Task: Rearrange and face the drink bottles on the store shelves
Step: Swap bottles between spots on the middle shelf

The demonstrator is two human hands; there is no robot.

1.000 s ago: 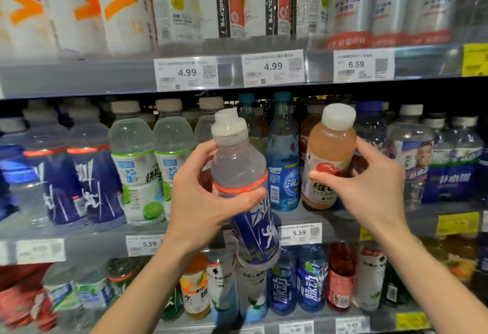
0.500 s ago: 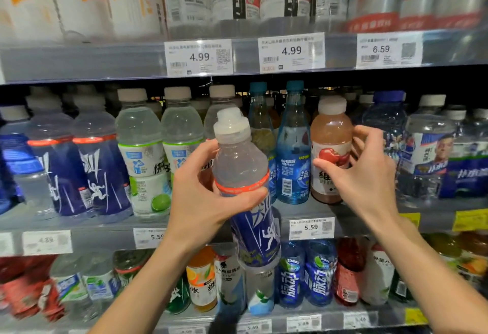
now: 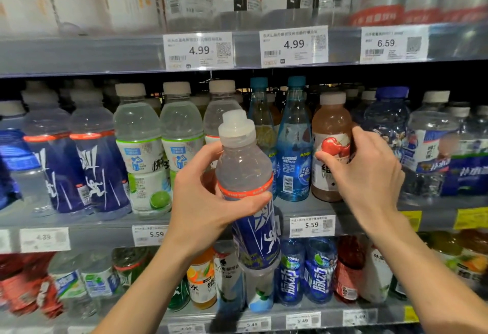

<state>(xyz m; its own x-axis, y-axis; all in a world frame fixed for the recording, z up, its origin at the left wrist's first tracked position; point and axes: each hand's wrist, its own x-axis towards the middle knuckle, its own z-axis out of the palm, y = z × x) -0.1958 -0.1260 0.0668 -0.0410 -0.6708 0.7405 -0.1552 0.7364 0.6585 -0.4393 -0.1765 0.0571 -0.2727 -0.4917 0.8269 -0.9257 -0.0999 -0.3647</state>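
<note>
I have my left hand (image 3: 208, 201) wrapped around the blue bottle (image 3: 250, 201), held off the shelf (image 3: 330, 214) and tilted toward 11 o'clock, while my nearer right hand (image 3: 367, 175) pinches the upright peach bottle (image 3: 331, 148) at its 10 o'clock.

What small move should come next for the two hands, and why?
Probably the right hand turns the apple-label bottle square to the front and lets go; it stands on the middle shelf, gripped. The left hand holds the blue-label bottle off the shelf.
</note>
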